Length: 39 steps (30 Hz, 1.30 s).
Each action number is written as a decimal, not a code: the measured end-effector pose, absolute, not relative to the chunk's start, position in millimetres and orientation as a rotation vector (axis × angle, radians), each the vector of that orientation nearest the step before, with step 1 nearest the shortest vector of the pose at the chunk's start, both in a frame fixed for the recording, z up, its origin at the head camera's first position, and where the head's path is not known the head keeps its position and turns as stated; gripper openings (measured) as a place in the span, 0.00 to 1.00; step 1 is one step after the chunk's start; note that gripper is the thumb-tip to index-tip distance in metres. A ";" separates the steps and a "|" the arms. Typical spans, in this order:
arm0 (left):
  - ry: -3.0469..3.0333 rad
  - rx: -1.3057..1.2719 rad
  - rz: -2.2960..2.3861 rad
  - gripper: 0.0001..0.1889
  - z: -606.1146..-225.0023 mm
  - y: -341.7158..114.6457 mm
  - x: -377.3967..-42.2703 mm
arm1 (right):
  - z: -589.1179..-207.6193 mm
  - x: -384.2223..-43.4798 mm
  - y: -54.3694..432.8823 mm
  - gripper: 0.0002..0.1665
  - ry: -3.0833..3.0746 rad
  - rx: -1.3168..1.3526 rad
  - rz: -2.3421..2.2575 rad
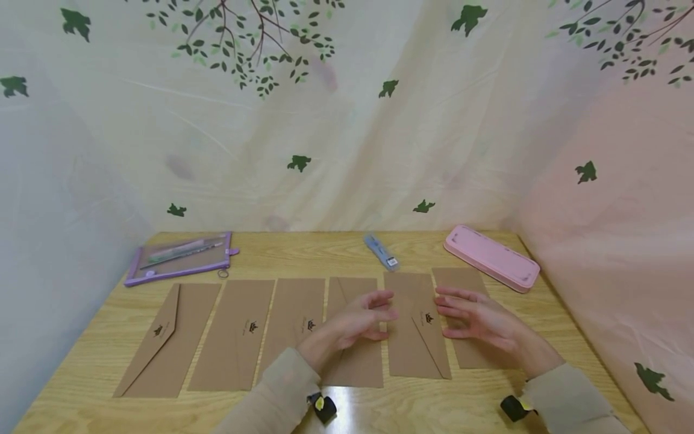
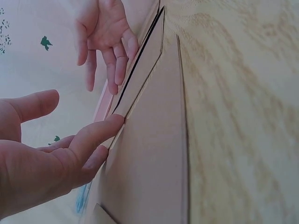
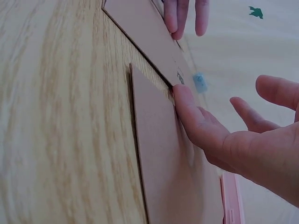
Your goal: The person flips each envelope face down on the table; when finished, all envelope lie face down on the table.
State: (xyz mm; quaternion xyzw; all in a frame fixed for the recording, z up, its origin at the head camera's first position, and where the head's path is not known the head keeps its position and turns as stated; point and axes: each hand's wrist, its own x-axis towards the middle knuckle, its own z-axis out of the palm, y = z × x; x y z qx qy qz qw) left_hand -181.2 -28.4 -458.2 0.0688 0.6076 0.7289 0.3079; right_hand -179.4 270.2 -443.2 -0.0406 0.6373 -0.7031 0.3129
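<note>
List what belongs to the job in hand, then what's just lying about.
Job, it seems:
- six envelopes in a row, with the left hand and right hand among them

Lying about:
- pouch with pens
- blue packet
- pink case

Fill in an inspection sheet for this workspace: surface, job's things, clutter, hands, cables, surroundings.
Surface: wooden table with light grain.
Job's things: six brown envelopes lie side by side in a row; some flaps and printed crowns show.
Clutter: along the back, a purple-edged pouch with pens at left, a blue packet right of the middle, and a pink case at right.
Left hand: over the fourth envelope, fingertips by the fifth envelope's left edge; grips nothing.
Right hand: over the sixth envelope, fingertips by the fifth's right edge; grips nothing.
Cables: nothing seen.
Surroundings: pale cloth printed with leafy branches and green shapes.
</note>
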 end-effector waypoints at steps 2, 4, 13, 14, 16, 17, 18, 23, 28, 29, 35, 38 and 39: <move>1.605 0.182 1.928 0.34 -458.0 -28.4 -181.2 | -442.8 -179.2 271.0 0.36 1.673 -0.097 -1.870; 1.606 0.180 1.928 0.34 -457.8 -28.4 -181.2 | -442.1 -178.8 272.1 0.35 1.662 -0.101 -1.888; 1.606 0.190 1.930 0.33 -457.0 -28.4 -179.5 | -439.8 -177.5 273.4 0.33 1.629 -0.088 -1.918; 1.605 0.191 1.931 0.33 -457.1 -28.5 -179.3 | -439.8 -177.6 273.3 0.32 1.628 -0.090 -1.919; 1.603 0.189 1.933 0.33 -457.5 -28.7 -179.0 | -439.6 -177.9 273.4 0.31 1.621 -0.082 -1.927; 1.603 0.188 1.932 0.34 -457.8 -28.7 -178.8 | -439.1 -177.8 273.4 0.30 1.617 -0.083 -1.931; 1.606 0.187 1.930 0.34 -458.1 -28.6 -178.7 | -438.9 -177.8 273.6 0.30 1.612 -0.086 -1.936; 1.631 0.189 1.912 0.34 -459.0 -27.7 -178.1 | -437.0 -176.8 274.6 0.27 1.592 -0.093 -1.951; 1.657 0.195 1.901 0.33 -458.0 -26.3 -177.5 | -435.9 -177.5 275.0 0.22 1.563 -0.107 -1.971; 1.666 0.198 1.897 0.33 -457.7 -25.8 -177.2 | -435.5 -177.6 275.1 0.21 1.558 -0.110 -1.976; 1.708 0.215 1.869 0.32 -454.3 -22.9 -173.6 | -431.8 -177.8 275.4 0.21 1.527 -0.129 -2.008; 1.724 0.218 1.859 0.32 -453.3 -21.9 -172.6 | -429.9 -178.0 274.9 0.22 1.509 -0.160 -2.020; 1.732 0.220 1.856 0.32 -453.1 -21.6 -172.4 | -429.5 -178.2 274.5 0.22 1.502 -0.169 -2.025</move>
